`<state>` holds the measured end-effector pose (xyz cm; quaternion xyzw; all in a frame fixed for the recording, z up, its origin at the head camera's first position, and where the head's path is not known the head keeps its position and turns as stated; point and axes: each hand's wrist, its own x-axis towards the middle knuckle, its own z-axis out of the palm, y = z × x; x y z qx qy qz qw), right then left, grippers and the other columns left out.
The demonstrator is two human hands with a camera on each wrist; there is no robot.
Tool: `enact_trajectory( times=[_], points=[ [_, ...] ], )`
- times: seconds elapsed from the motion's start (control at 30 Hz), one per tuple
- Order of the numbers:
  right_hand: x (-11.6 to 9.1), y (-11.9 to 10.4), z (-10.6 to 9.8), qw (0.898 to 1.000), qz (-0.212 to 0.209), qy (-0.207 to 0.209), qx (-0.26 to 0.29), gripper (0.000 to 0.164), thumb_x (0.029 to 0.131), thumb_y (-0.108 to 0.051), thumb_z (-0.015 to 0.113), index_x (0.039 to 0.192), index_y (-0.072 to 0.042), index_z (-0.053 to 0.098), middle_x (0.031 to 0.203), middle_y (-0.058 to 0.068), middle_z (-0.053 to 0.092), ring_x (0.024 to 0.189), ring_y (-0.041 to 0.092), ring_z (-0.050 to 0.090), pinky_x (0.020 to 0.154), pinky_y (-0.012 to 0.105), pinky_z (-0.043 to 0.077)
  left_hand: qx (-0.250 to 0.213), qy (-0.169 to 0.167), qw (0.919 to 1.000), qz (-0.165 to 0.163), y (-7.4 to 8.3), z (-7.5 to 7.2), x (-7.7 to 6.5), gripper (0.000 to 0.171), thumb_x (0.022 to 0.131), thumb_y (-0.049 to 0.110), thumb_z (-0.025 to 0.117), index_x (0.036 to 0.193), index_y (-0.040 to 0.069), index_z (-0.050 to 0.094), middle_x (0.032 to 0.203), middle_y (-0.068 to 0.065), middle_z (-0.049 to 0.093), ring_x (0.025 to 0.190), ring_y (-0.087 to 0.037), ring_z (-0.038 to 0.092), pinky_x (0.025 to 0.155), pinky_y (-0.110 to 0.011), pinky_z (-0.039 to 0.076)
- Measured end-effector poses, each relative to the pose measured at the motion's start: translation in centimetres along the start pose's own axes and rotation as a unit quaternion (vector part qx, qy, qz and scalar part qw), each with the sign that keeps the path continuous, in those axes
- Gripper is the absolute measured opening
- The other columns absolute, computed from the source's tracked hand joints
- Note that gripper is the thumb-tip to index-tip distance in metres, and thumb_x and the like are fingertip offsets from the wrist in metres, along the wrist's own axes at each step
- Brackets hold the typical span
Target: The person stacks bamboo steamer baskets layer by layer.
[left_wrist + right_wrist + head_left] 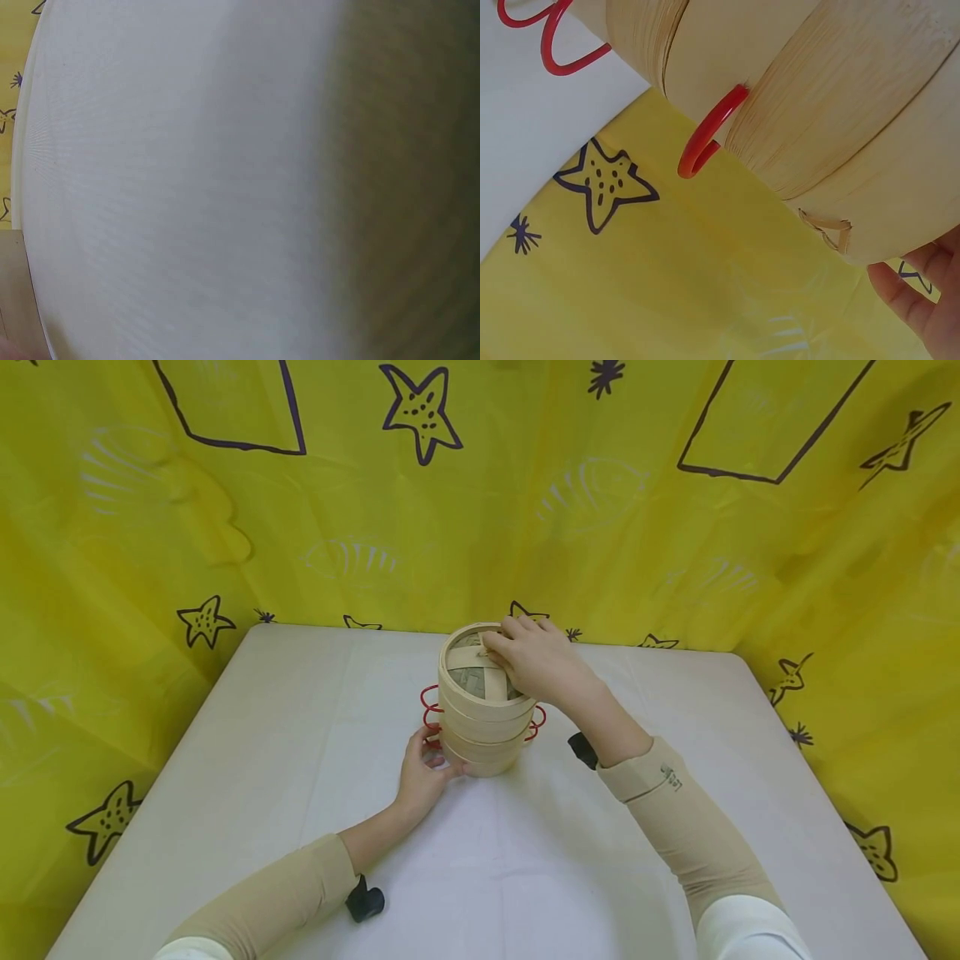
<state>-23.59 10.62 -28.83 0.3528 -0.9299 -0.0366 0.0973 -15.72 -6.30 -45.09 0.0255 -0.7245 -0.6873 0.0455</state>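
A stack of small round bamboo steamer baskets (483,752) stands toward the back of the white table. Red loop handles (431,708) stick out at its sides, and one red handle (712,131) shows large in the right wrist view. On top sits the bamboo lid (467,657), crossed by two flat strips. My left hand (423,774) holds the lowest part of the stack from the left, thumb at the front. From the right, my right hand (542,662) grips the lid near the middle of the strips and its far rim. Part of its fingers is hidden.
White cloth covers the table (337,693). Yellow curtain (480,510) with star and fish drawings hangs behind and at both sides. A black wrist device (365,900) is near the left sleeve, another black device (582,749) beneath the right wrist. Blurred sleeve (420,187) fills the left wrist view's right side.
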Motion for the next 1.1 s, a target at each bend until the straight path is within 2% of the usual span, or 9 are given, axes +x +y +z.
enact_trajectory(
  times=[0.13,0.37,0.6,0.73,0.83,0.97,1.1],
  points=[
    [-0.1,0.2,0.1,1.0,0.001,0.004,0.007,0.02,0.096,-0.029,0.046,0.109,-0.016,0.053,0.096,0.006,0.05,0.099,0.028,0.049,0.091,0.042,0.038,0.003,0.001,1.0,0.003,0.1,0.0,-0.1,0.069,0.064,-0.008,0.075,0.124,-0.006,0.041,0.12,-0.021,0.044,0.104,-0.034,0.048,0.09,-0.049,0.043],
    [-0.2,0.4,0.2,1.0,-0.003,0.018,0.023,0.017,0.095,-0.028,0.047,0.104,-0.014,0.053,0.094,0.006,0.049,0.093,0.027,0.049,0.077,0.038,0.039,0.003,-0.002,1.0,0.0,0.1,0.1,0.0,0.07,0.064,-0.008,0.075,0.125,-0.006,0.041,0.122,-0.022,0.043,0.106,-0.035,0.047,0.091,-0.049,0.043],
    [-0.5,0.8,-0.2,0.998,0.006,0.007,0.055,0.019,0.095,-0.03,0.048,0.105,-0.014,0.053,0.094,0.006,0.05,0.093,0.027,0.048,0.08,0.041,0.04,0.02,0.003,0.9998,0.003,-3.0,0.2,1.3,0.073,0.064,-0.001,0.079,0.127,0.001,0.041,0.123,-0.016,0.044,0.106,-0.028,0.048,0.089,-0.041,0.045],
    [-1.0,1.2,-0.6,0.997,0.009,0.008,0.072,0.022,0.094,-0.03,0.05,0.108,-0.014,0.054,0.098,0.006,0.051,0.095,0.027,0.048,0.083,0.043,0.041,0.013,-0.002,0.9999,0.003,-2.9,0.1,1.4,0.074,0.064,-0.001,0.079,0.127,0.001,0.041,0.122,-0.016,0.045,0.106,-0.03,0.048,0.089,-0.042,0.044],
    [-1.4,1.5,-0.9,0.997,0.012,0.011,0.082,0.027,0.093,-0.029,0.053,0.114,-0.014,0.054,0.103,0.007,0.053,0.099,0.028,0.049,0.087,0.044,0.041,0.013,-0.008,0.9999,-0.005,-2.6,-0.1,1.5,0.076,0.064,-0.001,0.079,0.129,0.003,0.04,0.123,-0.014,0.045,0.107,-0.029,0.048,0.087,-0.037,0.044],
    [-2.0,2.1,-1.5,0.995,0.02,0.019,0.097,0.029,0.091,-0.024,0.055,0.118,-0.012,0.055,0.11,0.009,0.055,0.106,0.029,0.049,0.091,0.048,0.039,0.026,-0.016,0.9989,-0.034,-1.9,-0.5,1.7,0.082,0.065,0.0,0.079,0.134,0.006,0.035,0.126,-0.012,0.043,0.109,-0.028,0.048,0.083,-0.03,0.043],
    [-3.0,2.9,-2.3,0.993,0.028,0.04,0.106,0.029,0.09,-0.018,0.058,0.117,-0.01,0.056,0.109,0.01,0.056,0.099,0.031,0.052,0.086,0.048,0.042,0.057,-0.033,0.9956,-0.067,-0.9,-1.4,2.0,0.09,0.064,0.003,0.08,0.137,0.007,0.029,0.129,-0.013,0.04,0.111,-0.031,0.048,0.087,-0.037,0.045]
  ],
)
